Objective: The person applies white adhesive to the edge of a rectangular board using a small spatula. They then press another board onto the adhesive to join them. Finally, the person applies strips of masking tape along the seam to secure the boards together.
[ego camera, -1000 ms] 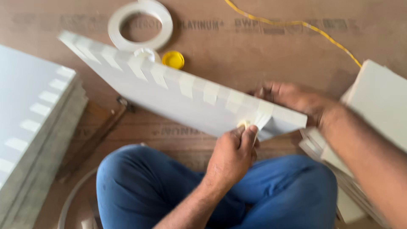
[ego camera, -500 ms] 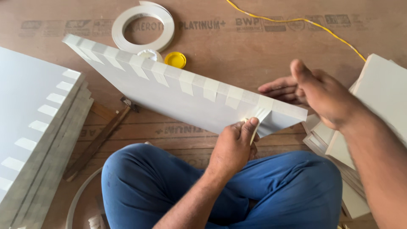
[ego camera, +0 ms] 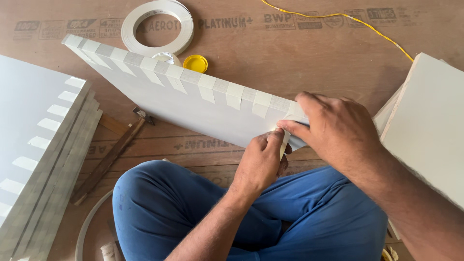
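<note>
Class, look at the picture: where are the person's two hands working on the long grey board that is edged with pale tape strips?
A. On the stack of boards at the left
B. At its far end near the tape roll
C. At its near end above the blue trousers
C: both the left hand and the right hand pinch a pale tape strip at the near end of the long grey board, above the blue trousers.

Single head view; looks steeply down, close over lap, hands, floor ahead; no second view

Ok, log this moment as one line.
left hand: pinching tape strip | right hand: on panel edge | tape roll: on floor
</note>
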